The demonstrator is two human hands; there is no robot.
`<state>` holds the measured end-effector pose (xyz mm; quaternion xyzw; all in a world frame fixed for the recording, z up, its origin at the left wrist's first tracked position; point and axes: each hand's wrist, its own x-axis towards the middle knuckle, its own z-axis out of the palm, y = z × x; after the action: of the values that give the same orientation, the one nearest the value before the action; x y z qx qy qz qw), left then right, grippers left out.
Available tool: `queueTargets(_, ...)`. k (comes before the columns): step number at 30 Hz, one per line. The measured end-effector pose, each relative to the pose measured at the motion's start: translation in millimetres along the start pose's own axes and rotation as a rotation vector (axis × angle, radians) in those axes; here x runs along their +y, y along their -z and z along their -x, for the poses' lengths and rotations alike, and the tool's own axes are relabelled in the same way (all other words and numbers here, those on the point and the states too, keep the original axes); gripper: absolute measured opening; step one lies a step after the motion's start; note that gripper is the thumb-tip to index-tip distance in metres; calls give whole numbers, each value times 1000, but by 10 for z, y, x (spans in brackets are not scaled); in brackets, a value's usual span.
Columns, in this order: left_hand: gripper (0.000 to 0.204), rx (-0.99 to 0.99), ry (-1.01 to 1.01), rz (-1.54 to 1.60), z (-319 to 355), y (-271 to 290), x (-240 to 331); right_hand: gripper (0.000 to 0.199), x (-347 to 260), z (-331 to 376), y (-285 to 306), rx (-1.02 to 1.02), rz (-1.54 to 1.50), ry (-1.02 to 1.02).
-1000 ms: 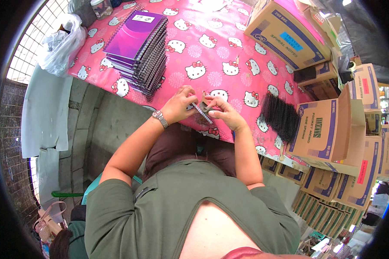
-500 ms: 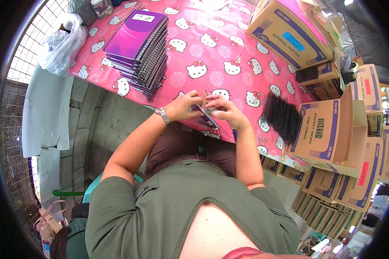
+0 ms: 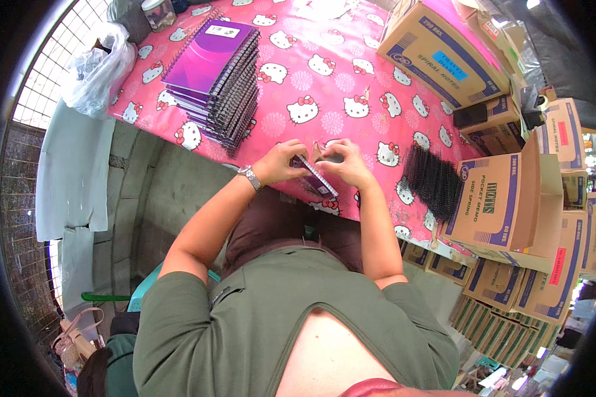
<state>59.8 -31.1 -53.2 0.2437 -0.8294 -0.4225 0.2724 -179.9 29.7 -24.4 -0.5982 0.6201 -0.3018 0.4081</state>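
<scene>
My left hand (image 3: 283,162) and my right hand (image 3: 344,162) meet over the near edge of a table covered in a pink cartoon-cat cloth (image 3: 338,73). Between them they hold a small purple notebook (image 3: 313,175) with a black spiral along its edge, tilted toward me. Both hands grip it with curled fingers. A silver watch (image 3: 249,177) sits on my left wrist. A stack of purple spiral notebooks (image 3: 213,79) stands to the left of my hands. A pile of black spiral coils (image 3: 432,182) lies to the right.
Brown cardboard boxes crowd the right side, one large (image 3: 444,49) on the table and one open (image 3: 503,198) by the coils, more stacked below. A white plastic bag (image 3: 96,66) hangs at the table's left end. Concrete floor (image 3: 165,192) and a wire fence lie left.
My hands and the small notebook have stayed at the table's near edge, with only slight shifts of the fingers and the notebook's tilt.
</scene>
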Motion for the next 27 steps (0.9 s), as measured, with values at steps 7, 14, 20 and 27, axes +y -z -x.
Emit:
queueTargets(7,19,274,219,207,215,-89,86,63,594,490,417,674,618,100)
queueTargets(14,15,403,275,121,448,-175,66,66,564,1520,-229,438,830,-97)
queueTargets(20,16,426,93,-22,419,-137,61,56,-405,1126,-513,286,157,184)
queueTargets(27,20,403,151,42,453,-99,76,55,-634,877,-726,247,230,289)
